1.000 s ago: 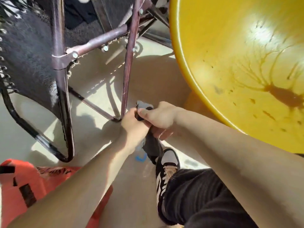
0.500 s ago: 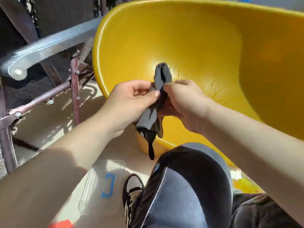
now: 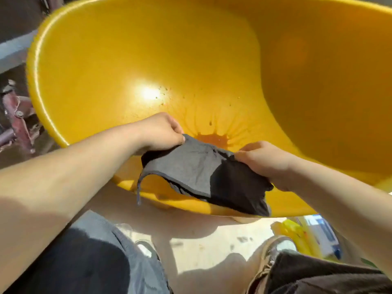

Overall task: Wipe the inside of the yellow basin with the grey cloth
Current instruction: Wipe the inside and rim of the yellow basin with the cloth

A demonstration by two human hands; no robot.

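The big yellow basin (image 3: 101,66) fills the upper view, tilted toward me. A brown puddle (image 3: 212,139) with streaks and dark specks lies at its bottom. I hold the grey cloth (image 3: 197,166) spread out over the basin's near rim. My left hand (image 3: 159,130) pinches its upper left corner. My right hand (image 3: 265,160) grips its right edge. A loose thread or hem hangs from the cloth's lower left.
My knees and shoes are below, on a pale floor (image 3: 197,236). A dark red metal chair frame (image 3: 19,119) stands at the left. Yellow and blue items (image 3: 307,232) lie on the floor at the lower right.
The cloth was twisted into a bunch between both hands; now my hands have pulled apart and the cloth is spread open. The view has shifted onto the basin's inside.
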